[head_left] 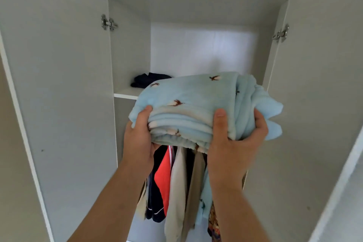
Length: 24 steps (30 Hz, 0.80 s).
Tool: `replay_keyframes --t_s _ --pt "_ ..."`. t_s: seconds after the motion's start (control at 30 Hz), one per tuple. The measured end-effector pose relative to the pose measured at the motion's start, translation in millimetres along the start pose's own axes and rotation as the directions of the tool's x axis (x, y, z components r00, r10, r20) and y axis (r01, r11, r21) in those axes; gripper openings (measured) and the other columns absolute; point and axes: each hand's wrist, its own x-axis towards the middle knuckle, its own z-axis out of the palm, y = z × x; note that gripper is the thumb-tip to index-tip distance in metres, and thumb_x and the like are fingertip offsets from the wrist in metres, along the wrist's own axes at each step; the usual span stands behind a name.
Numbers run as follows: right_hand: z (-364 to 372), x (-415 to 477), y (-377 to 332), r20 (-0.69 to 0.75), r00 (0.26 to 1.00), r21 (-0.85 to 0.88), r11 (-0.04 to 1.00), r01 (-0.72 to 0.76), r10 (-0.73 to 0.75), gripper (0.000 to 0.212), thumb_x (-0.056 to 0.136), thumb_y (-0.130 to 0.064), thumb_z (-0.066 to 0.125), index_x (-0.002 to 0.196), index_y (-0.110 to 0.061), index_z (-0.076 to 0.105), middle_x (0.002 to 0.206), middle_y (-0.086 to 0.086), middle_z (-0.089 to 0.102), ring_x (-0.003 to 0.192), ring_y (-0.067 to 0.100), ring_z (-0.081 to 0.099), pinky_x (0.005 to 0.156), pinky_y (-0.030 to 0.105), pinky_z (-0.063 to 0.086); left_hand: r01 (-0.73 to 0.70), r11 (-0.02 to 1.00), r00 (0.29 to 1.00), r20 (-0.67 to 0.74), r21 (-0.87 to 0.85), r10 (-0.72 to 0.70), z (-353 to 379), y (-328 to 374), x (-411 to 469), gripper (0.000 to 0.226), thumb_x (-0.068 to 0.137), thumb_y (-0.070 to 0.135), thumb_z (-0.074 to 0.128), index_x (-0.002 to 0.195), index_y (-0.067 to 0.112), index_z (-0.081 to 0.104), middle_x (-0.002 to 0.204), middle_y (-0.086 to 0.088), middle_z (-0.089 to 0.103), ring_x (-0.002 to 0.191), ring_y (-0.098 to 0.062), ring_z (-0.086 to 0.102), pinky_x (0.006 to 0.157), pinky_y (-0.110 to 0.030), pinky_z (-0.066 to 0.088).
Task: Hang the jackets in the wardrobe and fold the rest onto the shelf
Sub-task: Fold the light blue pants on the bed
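A folded light-blue fleece garment (196, 100) with small brown bird prints is held up in front of the wardrobe's upper shelf (125, 93). My left hand (140, 135) grips its near left edge, thumb on top. My right hand (233, 139) grips the near right side, thumb on top and fingers curled underneath. A dark navy folded garment (145, 80) lies on the shelf at the back left. Below the shelf hang several jackets (176, 182): navy, red-orange, beige and a patterned one.
Both white wardrobe doors stand wide open, the left door (64, 84) and the right door (318, 94), with metal hinges (108, 22) showing. The shelf compartment's white back wall (204, 51) is lit. The hanging rail is hidden behind the blue bundle.
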Motion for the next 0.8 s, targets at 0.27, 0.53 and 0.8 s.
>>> replay_keyframes --t_s 0.27,0.53,0.8 --pt "91.7 90.8 111.5 -0.102 0.994 -0.056 0.997 -0.053 0.047 0.068 0.079 -0.059 0.076 0.136 -0.047 0.04 0.126 -0.023 0.058 0.107 -0.009 0.06 0.086 0.018 0.057 0.018 0.998 0.998 0.056 0.056 -0.021 25.4 -30.8 178.0 0.043 0.09 0.043 0.068 0.122 0.014 0.068 0.111 -0.01 0.075 0.1 -0.028 0.074 0.087 -0.046 0.059" --pt "131.5 217.1 184.4 -0.068 0.998 -0.096 0.995 0.009 -0.016 0.067 0.084 -0.056 0.074 0.139 -0.034 0.043 0.122 -0.021 0.059 0.101 -0.012 0.06 0.078 0.007 0.052 -0.012 0.996 0.995 0.099 0.091 0.003 89.8 -76.6 306.9 0.055 0.083 0.053 0.072 0.126 0.02 0.063 0.112 -0.006 0.075 0.101 -0.025 0.073 0.087 -0.048 0.06" --pt "140.3 337.5 257.5 0.036 0.999 -0.228 0.973 0.02 -0.012 0.066 0.085 -0.069 0.064 0.138 -0.042 0.037 0.12 -0.021 0.061 0.101 -0.002 0.064 0.081 0.022 0.054 -0.118 0.945 0.988 0.133 0.305 0.08 151.3 -123.3 408.1 0.065 0.074 0.07 0.069 0.117 0.022 0.065 0.106 -0.002 0.075 0.097 -0.021 0.074 0.087 -0.048 0.06"
